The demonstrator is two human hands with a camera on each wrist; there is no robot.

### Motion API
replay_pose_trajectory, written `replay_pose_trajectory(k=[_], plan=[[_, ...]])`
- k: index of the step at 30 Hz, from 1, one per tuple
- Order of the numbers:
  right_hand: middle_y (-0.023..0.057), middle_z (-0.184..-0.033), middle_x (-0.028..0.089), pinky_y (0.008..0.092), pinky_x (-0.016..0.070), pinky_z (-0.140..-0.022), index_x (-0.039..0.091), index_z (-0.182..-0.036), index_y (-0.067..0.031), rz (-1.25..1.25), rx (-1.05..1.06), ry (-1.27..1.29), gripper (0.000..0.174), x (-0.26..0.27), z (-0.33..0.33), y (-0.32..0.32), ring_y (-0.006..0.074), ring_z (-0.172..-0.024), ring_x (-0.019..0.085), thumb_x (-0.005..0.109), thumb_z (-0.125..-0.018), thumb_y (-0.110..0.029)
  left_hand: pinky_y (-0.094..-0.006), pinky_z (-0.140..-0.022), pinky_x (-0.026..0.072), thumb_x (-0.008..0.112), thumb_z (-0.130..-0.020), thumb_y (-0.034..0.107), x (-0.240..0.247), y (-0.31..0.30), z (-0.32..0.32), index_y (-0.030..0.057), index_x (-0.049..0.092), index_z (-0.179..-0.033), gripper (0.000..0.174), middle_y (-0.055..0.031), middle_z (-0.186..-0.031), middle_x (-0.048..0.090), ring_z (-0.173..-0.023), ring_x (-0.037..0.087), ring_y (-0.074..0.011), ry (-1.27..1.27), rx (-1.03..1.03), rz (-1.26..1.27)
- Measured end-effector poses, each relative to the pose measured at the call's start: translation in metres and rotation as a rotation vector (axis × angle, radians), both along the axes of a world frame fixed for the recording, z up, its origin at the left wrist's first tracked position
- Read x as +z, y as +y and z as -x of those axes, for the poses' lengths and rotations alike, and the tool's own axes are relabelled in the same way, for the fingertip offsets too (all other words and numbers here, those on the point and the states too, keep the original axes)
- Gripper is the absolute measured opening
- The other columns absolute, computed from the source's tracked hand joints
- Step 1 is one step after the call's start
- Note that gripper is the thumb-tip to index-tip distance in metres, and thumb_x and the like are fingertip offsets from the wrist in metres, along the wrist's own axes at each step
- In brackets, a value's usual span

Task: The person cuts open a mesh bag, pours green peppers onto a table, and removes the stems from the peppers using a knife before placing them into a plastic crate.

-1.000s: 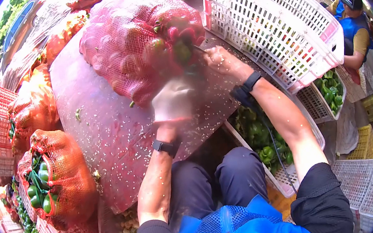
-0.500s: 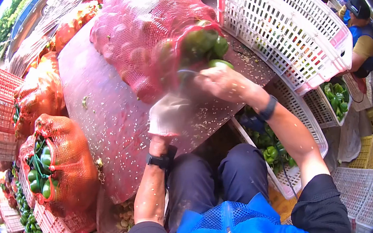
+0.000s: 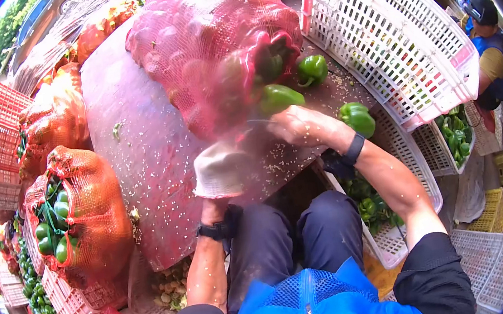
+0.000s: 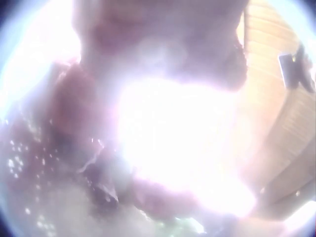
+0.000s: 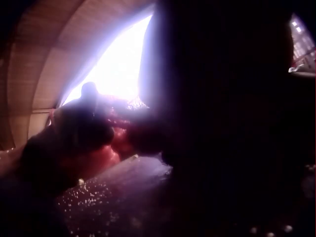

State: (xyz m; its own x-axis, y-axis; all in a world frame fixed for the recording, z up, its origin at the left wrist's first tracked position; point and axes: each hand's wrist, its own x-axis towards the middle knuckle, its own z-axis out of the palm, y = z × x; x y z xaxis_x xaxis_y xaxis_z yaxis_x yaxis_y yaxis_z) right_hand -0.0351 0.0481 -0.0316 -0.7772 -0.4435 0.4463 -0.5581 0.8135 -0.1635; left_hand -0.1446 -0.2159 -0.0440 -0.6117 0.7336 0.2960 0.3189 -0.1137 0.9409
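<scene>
A big pink-red mesh sack [image 3: 187,45] full of green bell peppers lies on the worktable [image 3: 131,146], its torn mouth facing right. One green pepper [image 3: 282,98] lies at that mouth, another pepper [image 3: 313,70] is just outside, and a third pepper [image 3: 357,120] shows above the right wrist. My left hand [image 3: 220,170], in a whitish glove, grips the mesh at the sack's near end; its fingertips are blurred. Close beside it, my bare right hand [image 3: 295,126] holds a thin metal tool [image 3: 259,120], blurred. Both wrist views are mostly glare and shadow.
A white plastic crate [image 3: 388,46] leans at the table's right. Another crate [image 3: 395,255] with peppers stands below the right forearm. An orange mesh sack [image 3: 97,207] of peppers is at left. Pale seeds dot the tabletop. Another person [image 3: 490,52] is at far right.
Peppers have come out of the sack's mouth toward the right. Both hands have moved nearer the body, the right one also closer to the left. The view has shifted slightly.
</scene>
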Motion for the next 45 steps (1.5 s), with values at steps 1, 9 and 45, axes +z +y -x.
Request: replay_pose_trajectory(k=[1,9,45], plan=[[0.0079,-0.073,0.054,0.0367,0.0482,-0.058,0.057,-0.082,-0.004,0.01,-0.001,-0.009,0.005,-0.006,0.003,-0.007,0.025,-0.066,0.058,0.059,-0.077,-0.002,-0.0278,-0.072,0.0535,0.057,-0.086,0.003,0.01,-0.002,-0.004,-0.0002,0.073,-0.092,0.018,-0.011,-0.085,0.071,-0.077,0.067,-0.0165,0.015,0.037,0.008],[0.0146,-0.071,0.06,0.0446,0.0517,-0.06,0.059,-0.075,-0.0048,0.049,-0.249,-0.295,0.007,0.002,-0.008,-0.027,0.034,-0.065,0.062,0.059,-0.08,-0.009,-0.0356,-0.051,0.0487,0.064,-0.071,0.008,0.027,-0.039,-0.017,0.013,0.067,-0.068,0.007,-0.0026,-0.065,0.062,-0.055,0.06,-0.0201,0.313,0.187,0.186],[0.0157,-0.096,0.074,0.0407,0.0544,-0.084,0.073,-0.109,-0.0036,0.517,-1.472,-0.421,0.038,-0.082,-0.358,0.067,0.0283,-0.091,0.071,0.074,-0.084,-0.033,-0.0221,-0.045,0.0238,0.056,-0.101,0.039,0.038,-0.341,-0.057,0.0078,0.064,-0.134,0.046,0.0076,-0.068,0.049,-0.051,0.035,-0.0069,-0.692,0.822,0.553]])
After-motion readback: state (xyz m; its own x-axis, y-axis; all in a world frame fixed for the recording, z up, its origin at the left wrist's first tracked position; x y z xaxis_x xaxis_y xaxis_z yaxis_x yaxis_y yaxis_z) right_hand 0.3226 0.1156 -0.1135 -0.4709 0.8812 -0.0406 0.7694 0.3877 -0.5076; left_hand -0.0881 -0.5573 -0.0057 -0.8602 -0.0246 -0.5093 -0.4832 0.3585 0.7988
